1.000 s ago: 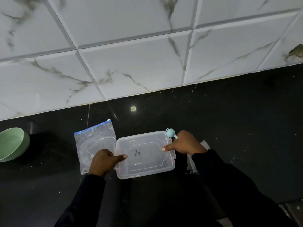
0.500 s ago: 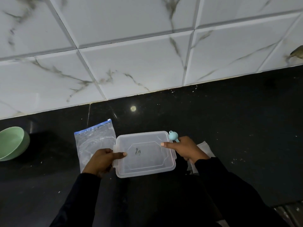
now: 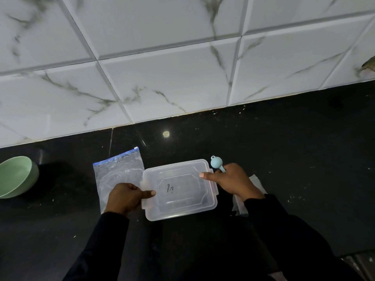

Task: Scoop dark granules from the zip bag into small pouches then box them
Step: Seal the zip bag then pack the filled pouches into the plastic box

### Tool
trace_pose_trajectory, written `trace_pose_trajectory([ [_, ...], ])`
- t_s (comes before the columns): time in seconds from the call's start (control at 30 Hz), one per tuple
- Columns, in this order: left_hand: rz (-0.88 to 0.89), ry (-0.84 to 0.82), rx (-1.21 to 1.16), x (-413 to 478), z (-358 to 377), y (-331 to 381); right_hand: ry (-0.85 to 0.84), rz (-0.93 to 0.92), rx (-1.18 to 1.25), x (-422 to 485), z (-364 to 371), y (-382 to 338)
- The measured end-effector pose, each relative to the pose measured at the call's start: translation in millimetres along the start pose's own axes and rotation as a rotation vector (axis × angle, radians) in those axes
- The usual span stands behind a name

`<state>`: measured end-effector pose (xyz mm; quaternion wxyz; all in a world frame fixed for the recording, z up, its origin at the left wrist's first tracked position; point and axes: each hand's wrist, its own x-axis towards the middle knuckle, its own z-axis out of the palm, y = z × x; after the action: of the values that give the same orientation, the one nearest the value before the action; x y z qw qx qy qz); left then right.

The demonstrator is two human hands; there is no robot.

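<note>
left hand & right hand both pinching the clear rectangular plastic box w/ lid on black desk.

left hand grips box | right hand holds scoop, thumb on box | zip bag beside

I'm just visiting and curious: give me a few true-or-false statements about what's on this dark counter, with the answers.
1. The clear plastic box has its lid on. True.
2. The pale green bowl sits right of the box. False: it sits far to the left.
3. The right hand holds a light blue scoop. True.
4. The clear zip bag with the blue strip lies on the box. False: it lies on the black counter, left of the box.
5. The left hand grips the box's left edge. True.
</note>
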<state>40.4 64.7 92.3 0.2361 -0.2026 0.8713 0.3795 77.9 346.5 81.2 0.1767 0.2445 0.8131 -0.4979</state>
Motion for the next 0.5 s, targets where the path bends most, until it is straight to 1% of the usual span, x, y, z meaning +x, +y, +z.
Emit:
trace_pose_trajectory([
  [0.13,0.016,-0.002,0.081,1.9,-4.5,7.4,-0.003,0.005,-0.038,-5.0,-0.7,-5.7],
  [0.3,0.009,-0.037,0.05,-0.4,-9.2,22.5,-0.019,-0.023,-0.121,-11.3,2.2,-9.9],
  [0.4,-0.008,-0.055,0.003,-5.1,-11.3,24.5,-0.04,-0.007,-0.035,-14.5,-2.5,-10.4],
  [0.5,0.002,-0.038,-0.008,-10.8,-12.2,28.3,-0.037,-0.012,0.07,-23.4,-13.5,-13.9],
])
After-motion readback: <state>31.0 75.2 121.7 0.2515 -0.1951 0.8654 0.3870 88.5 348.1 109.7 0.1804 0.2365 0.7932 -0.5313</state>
